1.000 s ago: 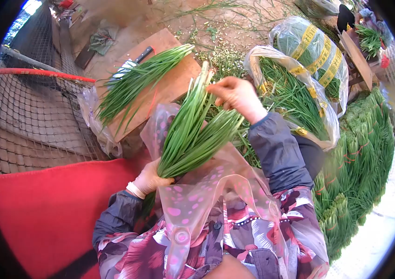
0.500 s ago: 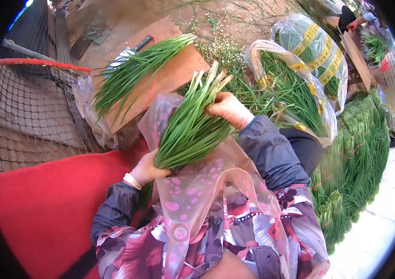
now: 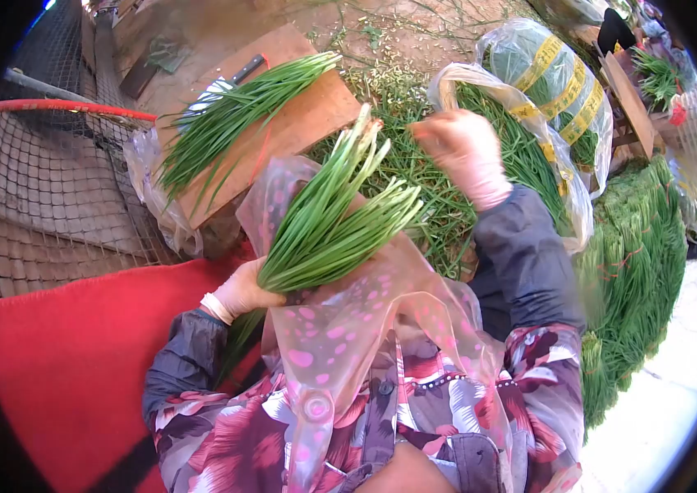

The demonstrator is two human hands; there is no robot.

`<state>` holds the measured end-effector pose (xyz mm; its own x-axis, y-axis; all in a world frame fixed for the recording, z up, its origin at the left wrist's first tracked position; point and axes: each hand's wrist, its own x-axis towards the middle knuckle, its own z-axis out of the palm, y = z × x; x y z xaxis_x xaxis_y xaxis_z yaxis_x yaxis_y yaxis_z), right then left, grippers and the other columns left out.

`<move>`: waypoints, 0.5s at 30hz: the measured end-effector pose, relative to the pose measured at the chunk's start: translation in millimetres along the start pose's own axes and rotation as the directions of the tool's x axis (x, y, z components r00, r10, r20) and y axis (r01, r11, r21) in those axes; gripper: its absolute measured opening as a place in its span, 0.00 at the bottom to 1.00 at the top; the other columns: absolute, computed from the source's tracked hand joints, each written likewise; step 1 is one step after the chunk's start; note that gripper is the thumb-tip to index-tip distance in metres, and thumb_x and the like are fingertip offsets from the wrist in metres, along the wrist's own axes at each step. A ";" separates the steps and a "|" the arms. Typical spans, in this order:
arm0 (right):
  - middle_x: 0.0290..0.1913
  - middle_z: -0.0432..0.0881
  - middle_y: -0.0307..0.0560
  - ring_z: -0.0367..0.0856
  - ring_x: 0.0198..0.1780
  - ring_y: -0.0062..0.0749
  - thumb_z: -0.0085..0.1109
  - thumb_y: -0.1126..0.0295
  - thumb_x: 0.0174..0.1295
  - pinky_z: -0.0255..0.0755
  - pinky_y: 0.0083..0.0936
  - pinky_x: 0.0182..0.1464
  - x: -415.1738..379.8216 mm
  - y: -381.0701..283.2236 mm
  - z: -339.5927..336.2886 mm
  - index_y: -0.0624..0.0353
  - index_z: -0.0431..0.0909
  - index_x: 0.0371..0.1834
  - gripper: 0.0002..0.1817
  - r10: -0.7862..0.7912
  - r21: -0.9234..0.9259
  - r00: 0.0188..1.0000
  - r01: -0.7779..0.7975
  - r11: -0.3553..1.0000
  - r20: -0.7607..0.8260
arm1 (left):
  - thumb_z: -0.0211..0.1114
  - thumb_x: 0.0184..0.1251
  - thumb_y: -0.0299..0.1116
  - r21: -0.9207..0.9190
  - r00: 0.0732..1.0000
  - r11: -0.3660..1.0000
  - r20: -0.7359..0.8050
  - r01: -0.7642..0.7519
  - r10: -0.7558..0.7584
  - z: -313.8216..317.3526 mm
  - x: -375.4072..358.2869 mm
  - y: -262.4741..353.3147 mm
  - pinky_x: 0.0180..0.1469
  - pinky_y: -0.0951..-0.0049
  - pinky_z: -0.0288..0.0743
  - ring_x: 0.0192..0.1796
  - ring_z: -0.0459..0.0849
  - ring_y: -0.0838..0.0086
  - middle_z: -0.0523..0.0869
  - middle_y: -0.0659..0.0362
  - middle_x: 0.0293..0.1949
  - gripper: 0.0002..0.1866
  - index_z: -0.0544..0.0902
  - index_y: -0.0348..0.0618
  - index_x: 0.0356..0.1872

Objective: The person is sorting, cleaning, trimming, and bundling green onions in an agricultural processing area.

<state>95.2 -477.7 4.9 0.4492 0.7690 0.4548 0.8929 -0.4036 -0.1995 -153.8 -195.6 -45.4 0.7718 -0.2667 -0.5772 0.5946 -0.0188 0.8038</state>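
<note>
My left hand, in a thin pale glove, grips a bunch of long green stalks near its lower end. The bunch fans into two parts, with pale root ends pointing up and to the right, over a clear apron with pink dots. My right hand, also gloved, is raised apart from the bunch, above the loose greens. Its fingers are blurred, so their closure and anything between them cannot be made out.
More stalks and a knife lie on a wooden board. Plastic bags of greens stand at upper right, stacked bundles at right. Red cloth and netting lie left. Another person's sleeve shows far upper right.
My right hand has let go of the bunch and moved up and right. The bunch has spread into two parts, while my left hand has shifted slightly left with it.
</note>
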 end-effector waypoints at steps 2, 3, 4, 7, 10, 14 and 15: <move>0.37 0.83 0.41 0.78 0.49 0.37 0.68 0.54 0.47 0.69 0.36 0.52 5.6 -20.7 22.4 0.47 0.86 0.31 0.12 -0.101 -0.120 0.985 0.118 0.986 0.143 | 0.70 0.50 0.21 0.079 1.000 0.997 -0.017 0.000 0.001 3.1 -1.5 5.0 0.54 0.77 0.72 0.49 0.78 0.82 0.83 0.65 0.49 0.28 0.76 0.37 0.57; 0.37 0.83 0.41 0.76 0.52 0.38 0.68 0.52 0.47 0.65 0.37 0.56 8.2 -24.3 35.3 0.47 0.85 0.32 0.14 -0.101 -0.126 0.972 0.130 0.984 0.210 | 0.71 0.51 0.22 0.147 0.999 0.989 -0.034 0.000 0.005 4.5 -3.0 7.5 0.53 0.77 0.73 0.48 0.77 0.83 0.83 0.66 0.48 0.27 0.76 0.37 0.56; 0.36 0.83 0.42 0.77 0.50 0.38 0.67 0.51 0.48 0.66 0.37 0.55 9.0 -20.5 40.0 0.47 0.85 0.33 0.16 -0.082 -0.117 0.951 0.122 0.986 0.299 | 0.71 0.51 0.22 0.145 0.999 0.989 -0.040 0.001 0.005 5.7 -5.9 10.0 0.53 0.77 0.73 0.48 0.77 0.83 0.83 0.66 0.48 0.27 0.76 0.37 0.56; 0.36 0.83 0.44 0.79 0.44 0.40 0.65 0.51 0.50 0.68 0.38 0.53 11.9 -21.8 36.8 0.49 0.84 0.37 0.17 -0.056 -0.011 0.865 0.071 0.997 0.498 | 0.70 0.51 0.22 0.415 0.990 0.910 -0.122 -0.010 0.067 3.4 -16.0 20.2 0.50 0.77 0.74 0.45 0.78 0.83 0.84 0.64 0.45 0.26 0.76 0.36 0.55; 0.37 0.83 0.47 0.81 0.39 0.42 0.61 0.54 0.56 0.72 0.39 0.49 -0.3 -29.2 48.8 0.51 0.83 0.40 0.15 -0.001 0.025 0.818 -0.017 1.000 0.576 | 0.69 0.48 0.23 0.635 0.986 0.772 -0.149 0.035 0.078 -3.1 -25.4 43.2 0.48 0.77 0.74 0.41 0.78 0.83 0.86 0.59 0.38 0.25 0.75 0.33 0.52; 0.33 0.84 0.47 0.84 0.35 0.46 0.55 0.59 0.59 0.77 0.40 0.38 -11.1 -35.4 55.6 0.51 0.82 0.39 0.12 0.156 -0.056 0.801 -0.152 0.987 0.578 | 0.69 0.49 0.30 0.628 0.986 0.778 -0.126 -0.008 0.111 -9.9 -28.7 44.7 0.45 0.68 0.76 0.39 0.86 0.65 0.85 0.46 0.36 0.23 0.77 0.37 0.49; 0.32 0.84 0.47 0.84 0.35 0.47 0.55 0.59 0.59 0.78 0.40 0.37 -10.1 -36.2 52.4 0.52 0.82 0.39 0.12 0.282 -0.136 0.733 -0.253 0.958 0.619 | 0.69 0.49 0.29 0.623 0.988 0.782 -0.124 0.002 0.096 -10.1 -29.5 44.8 0.45 0.69 0.76 0.39 0.85 0.67 0.85 0.47 0.36 0.23 0.76 0.37 0.49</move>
<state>59.9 -444.8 -38.0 0.6000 0.7568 -0.2595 0.7372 -0.6490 -0.1882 -147.7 -178.8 6.2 0.8472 -0.1460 -0.5109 0.3265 -0.6156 0.7173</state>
